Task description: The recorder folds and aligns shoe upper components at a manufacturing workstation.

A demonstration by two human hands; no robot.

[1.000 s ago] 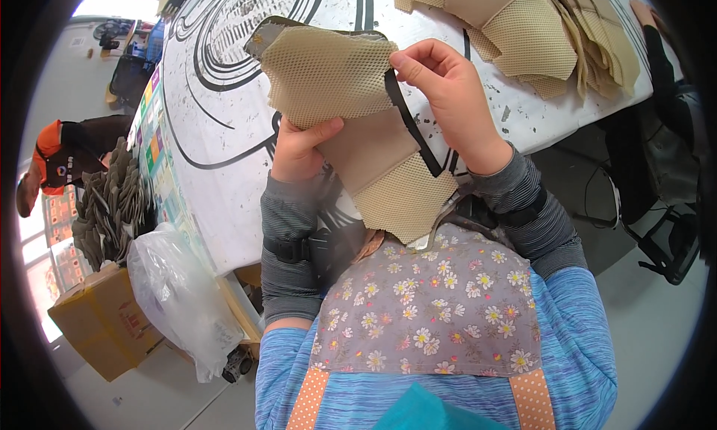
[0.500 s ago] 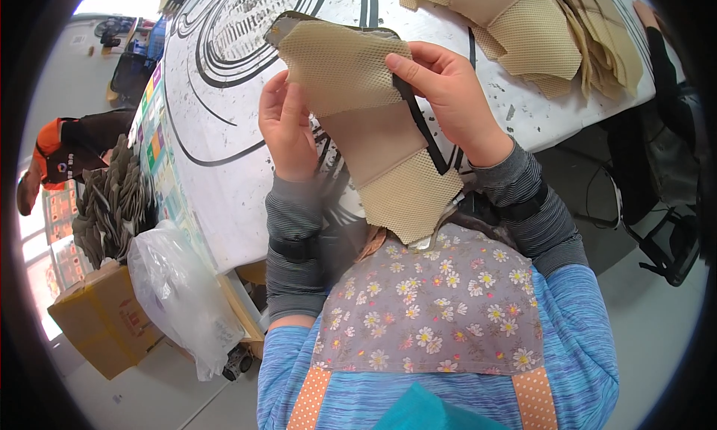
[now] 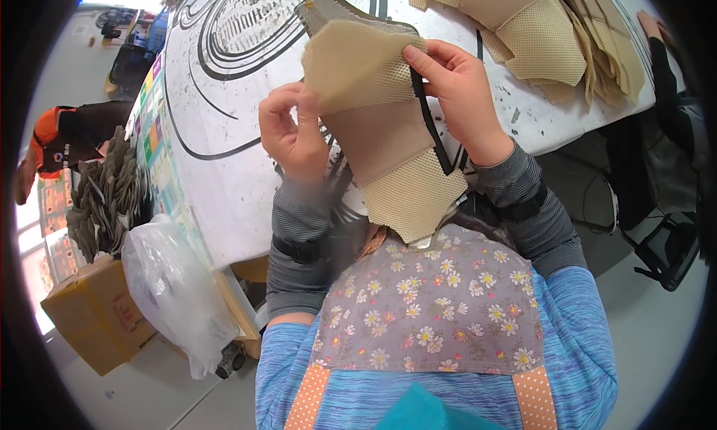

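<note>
At 9 o'clock, a cardboard box (image 3: pixel 93 322) and a clear plastic bag (image 3: pixel 175 292) stand on the floor beside the counter (image 3: pixel 224 169), with a grey stack (image 3: pixel 104 198) of cut pieces just above them. A person in an orange top (image 3: pixel 56 142) sits farther out at the rim.

Centre: I hold a tan mesh panel (image 3: pixel 385 139) up between my hands, above the counter edge and in front of my chest. Its long axis runs from 11 o'clock, at the grey-bound top edge, down to 5 o'clock, where the lower tip hangs just over my flowered apron (image 3: pixel 433 303). My left hand (image 3: pixel 293 135) lies at 9 o'clock of the panel, its fingers curled narrow and pinching the left edge of the upper flap. My right hand (image 3: pixel 459 101) lies at 3 o'clock, closed on the right edge, thumb on the face, pressing a black strap (image 3: pixel 429 128) that runs along that edge. Both hands touch the panel; the right grips higher and covers more of it.

At 1 o'clock, a pile (image 3: pixel 538 34) of similar tan pieces rests on the counter, well apart from the held panel.
</note>
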